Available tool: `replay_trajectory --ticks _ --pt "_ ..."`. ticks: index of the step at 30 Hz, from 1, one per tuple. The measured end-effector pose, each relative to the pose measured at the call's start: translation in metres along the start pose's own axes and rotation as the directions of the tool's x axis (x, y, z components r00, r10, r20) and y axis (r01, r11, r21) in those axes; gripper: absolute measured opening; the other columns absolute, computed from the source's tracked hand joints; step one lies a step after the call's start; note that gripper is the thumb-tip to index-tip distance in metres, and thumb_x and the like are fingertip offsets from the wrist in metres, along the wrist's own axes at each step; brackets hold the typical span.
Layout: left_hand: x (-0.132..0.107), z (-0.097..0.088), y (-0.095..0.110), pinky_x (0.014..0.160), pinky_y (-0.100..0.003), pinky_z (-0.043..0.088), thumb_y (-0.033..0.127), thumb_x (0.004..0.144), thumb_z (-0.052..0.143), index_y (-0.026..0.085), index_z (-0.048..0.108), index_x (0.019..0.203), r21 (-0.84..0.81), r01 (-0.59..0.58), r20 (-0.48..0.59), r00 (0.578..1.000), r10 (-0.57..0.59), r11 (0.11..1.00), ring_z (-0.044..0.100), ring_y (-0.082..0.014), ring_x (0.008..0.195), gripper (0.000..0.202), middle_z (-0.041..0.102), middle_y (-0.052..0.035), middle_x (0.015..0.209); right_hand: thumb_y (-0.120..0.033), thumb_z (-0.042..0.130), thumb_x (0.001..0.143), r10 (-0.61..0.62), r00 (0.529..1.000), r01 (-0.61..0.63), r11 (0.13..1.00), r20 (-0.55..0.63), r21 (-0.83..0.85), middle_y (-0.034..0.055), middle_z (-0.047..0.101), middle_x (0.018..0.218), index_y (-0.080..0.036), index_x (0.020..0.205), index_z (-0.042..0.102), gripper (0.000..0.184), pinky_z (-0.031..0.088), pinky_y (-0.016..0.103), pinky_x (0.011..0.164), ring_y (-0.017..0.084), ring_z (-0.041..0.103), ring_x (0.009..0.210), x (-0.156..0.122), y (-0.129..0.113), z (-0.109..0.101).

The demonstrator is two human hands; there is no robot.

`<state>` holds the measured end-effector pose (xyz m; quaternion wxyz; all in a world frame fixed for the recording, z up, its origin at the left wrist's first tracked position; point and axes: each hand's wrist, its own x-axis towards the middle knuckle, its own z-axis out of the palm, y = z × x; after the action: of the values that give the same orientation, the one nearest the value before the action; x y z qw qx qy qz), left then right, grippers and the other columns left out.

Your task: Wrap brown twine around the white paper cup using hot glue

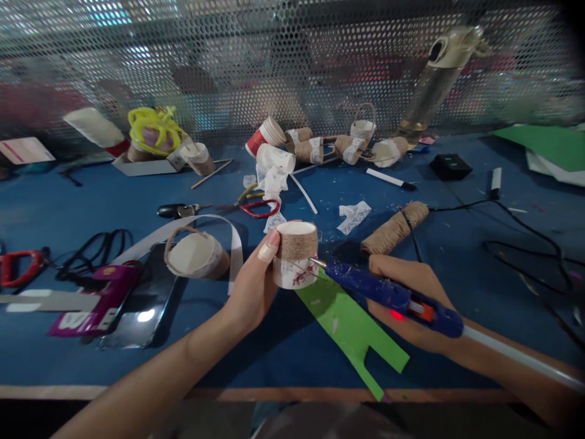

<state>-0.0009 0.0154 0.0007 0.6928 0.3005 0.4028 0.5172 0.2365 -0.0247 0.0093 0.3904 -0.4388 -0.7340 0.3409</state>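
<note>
My left hand (256,280) is closed around a small paper cup (296,253), its upper part wrapped in brown twine, its lower part white with dark red marks. My right hand (411,299) grips a blue hot glue gun (379,289), a white glue stick (516,353) sticking out of its back and a small red light on its side. The nozzle points left and meets or nearly meets the cup's side where the twine ends. Beneath the cup and the gun lies a green cut piece (347,329). Twine on a roll (395,228) lies behind my right hand.
A small handled cup basket (196,255) stands left, near a phone (141,305) and purple packet (100,302). Behind are red-handled scissors (260,208), lace scraps (354,216), stacked paper cups (267,137), a marker (390,179) and a leaning bottle (432,85). Cords run along the right.
</note>
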Motion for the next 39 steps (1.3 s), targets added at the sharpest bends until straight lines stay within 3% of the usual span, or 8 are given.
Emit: replay_trajectory --ticks 9,17,21,24,27,29,33,39 --pt "-0.002 0.008 0.009 0.084 -0.034 0.058 0.053 0.091 0.07 0.018 0.081 0.107 -0.03 0.047 -0.069 0.996 -0.049 0.998 0.073 -0.0243 0.093 0.04 0.081 -0.0065 0.103 -0.014 0.065 0.078 0.064 0.998 -0.064 0.998 -0.002 -0.002 -0.0066 0.042 0.064 -0.022 0.069 0.043 0.024 0.03 0.027 0.055 0.01 0.043 0.055 0.0 0.004 -0.002" --pt "-0.002 0.007 0.007 0.098 -0.039 0.055 0.051 0.092 0.07 0.02 0.08 0.109 -0.052 0.036 -0.042 0.998 -0.038 0.998 0.071 -0.0278 0.11 0.037 0.08 -0.006 0.11 -0.013 0.065 0.081 0.045 0.999 -0.045 0.996 -0.007 -0.078 -0.0059 0.047 0.063 -0.023 0.071 0.047 0.023 0.034 0.027 0.052 0.011 0.048 0.053 0.0 0.004 -0.005" --pt "0.0 0.002 0.001 0.102 -0.04 0.054 0.055 0.09 0.071 0.02 0.08 0.111 -0.021 0.034 0.004 0.999 -0.034 0.999 0.069 -0.0304 0.116 0.042 0.08 -0.0073 0.108 -0.013 0.067 0.085 0.013 0.991 -0.019 0.999 -0.135 -0.038 -0.0055 0.05 0.063 -0.024 0.073 0.05 0.024 0.04 0.027 0.05 0.012 0.049 0.052 -0.002 0.003 -0.003" --pt "0.001 -0.002 -0.004 0.101 -0.04 0.054 0.056 0.09 0.071 0.021 0.078 0.116 0.019 0.02 0.035 0.999 -0.021 1.0 0.069 -0.0303 0.116 0.043 0.079 -0.0074 0.111 -0.017 0.074 0.087 -0.01 0.978 0.014 1.0 -0.207 0.015 -0.0042 0.063 0.076 -0.028 0.09 0.06 0.018 0.05 0.029 0.06 0.014 0.059 0.061 -0.004 0.006 0.003" --pt "0.0 -0.001 -0.004 0.1 -0.04 0.054 0.054 0.091 0.071 0.022 0.075 0.12 0.039 0.0 0.058 0.998 -0.002 0.999 0.068 -0.0306 0.116 0.044 0.077 -0.0078 0.118 -0.021 0.085 0.081 -0.046 0.985 0.062 0.994 -0.169 0.091 -0.0027 0.074 0.095 -0.036 0.118 0.061 0.046 0.057 0.03 0.068 0.018 0.069 0.074 -0.004 0.011 0.011" --pt "-0.001 0.002 -0.002 0.099 -0.041 0.053 0.053 0.091 0.072 0.022 0.074 0.122 0.048 -0.002 0.07 0.998 -0.001 0.999 0.068 -0.031 0.117 0.044 0.076 -0.0081 0.121 -0.021 0.087 0.08 -0.044 0.991 0.065 0.982 -0.123 0.175 -0.0023 0.077 0.105 -0.039 0.126 0.059 0.057 0.06 0.03 0.075 0.019 0.074 0.084 -0.003 0.014 0.017" --pt "-0.003 0.007 0.0 0.098 -0.04 0.054 0.05 0.088 0.076 0.022 0.074 0.119 0.068 -0.007 0.058 0.998 0.003 0.998 0.067 -0.0311 0.116 0.042 0.076 -0.0081 0.12 -0.017 0.086 0.08 0.048 0.996 -0.026 0.963 -0.077 0.267 -0.0025 0.078 0.098 -0.036 0.121 0.062 0.051 0.063 0.027 0.074 0.017 0.077 0.081 -0.002 0.016 0.021" --pt "-0.006 0.008 -0.002 0.096 -0.036 0.052 0.047 0.087 0.079 0.025 0.075 0.115 0.107 -0.014 0.029 1.0 0.011 0.994 0.067 -0.0284 0.116 0.036 0.076 -0.0049 0.118 -0.015 0.087 0.077 0.093 0.99 -0.076 0.985 -0.105 0.152 -0.0045 0.075 0.089 -0.032 0.1 0.072 0.033 0.061 0.023 0.069 0.014 0.073 0.074 0.0 0.012 0.014"
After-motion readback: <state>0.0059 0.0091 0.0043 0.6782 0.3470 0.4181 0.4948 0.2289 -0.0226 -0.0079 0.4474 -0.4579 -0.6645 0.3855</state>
